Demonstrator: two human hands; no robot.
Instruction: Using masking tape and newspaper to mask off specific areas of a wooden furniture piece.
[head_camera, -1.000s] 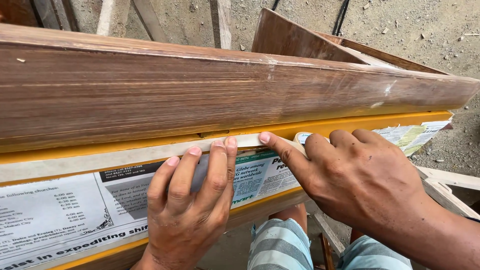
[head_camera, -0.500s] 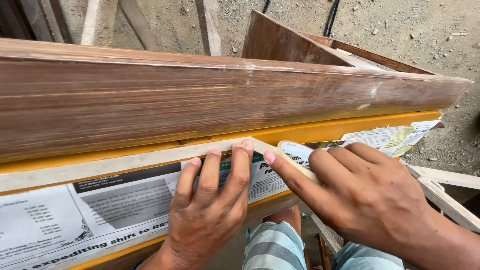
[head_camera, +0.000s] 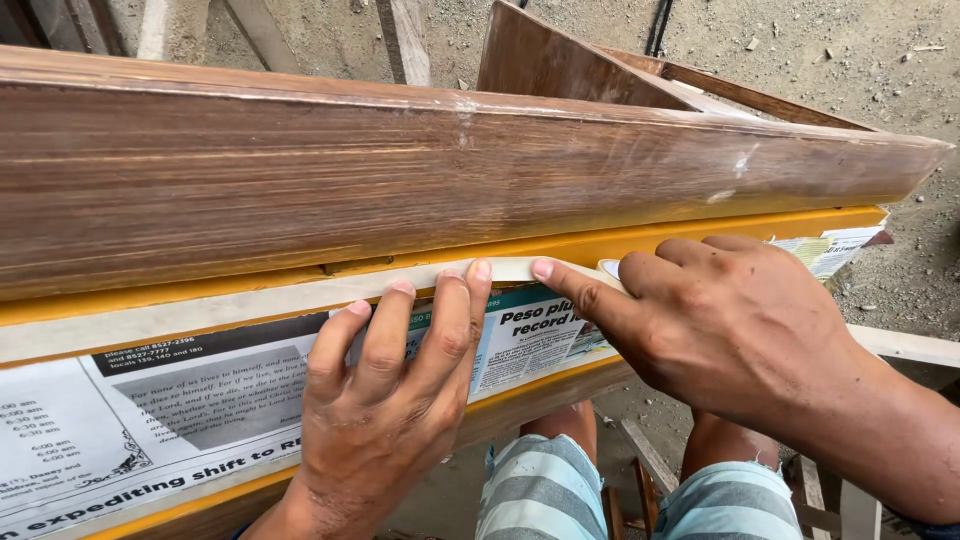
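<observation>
Long yellow-painted board (head_camera: 700, 232) serving as the support, running left to right. Directly on it: a sheet of printed newspaper (head_camera: 150, 420), its upper edge (under the brown wooden moulding (head_camera: 400, 180)) covered by a strip of beige masking tape (head_camera: 200, 310).

Bright, even daylight, soft shadows, sharp focus, no glare or blur.

A long wooden board (head_camera: 400, 190) fills the upper view, brown with a streaky grain, a dull sheen and pale scuffs. Below it runs a yellow painted edge (head_camera: 640, 238), smooth and matt. A strip of cream paper tape (head_camera: 200, 310), matt, lies along printed newspaper (head_camera: 150, 410), thin and uncoated. The person's shorts (head_camera: 545, 500) are striped woven cloth with a frayed hem. The ground (head_camera: 900, 60) is rough, gritty concrete.
</observation>
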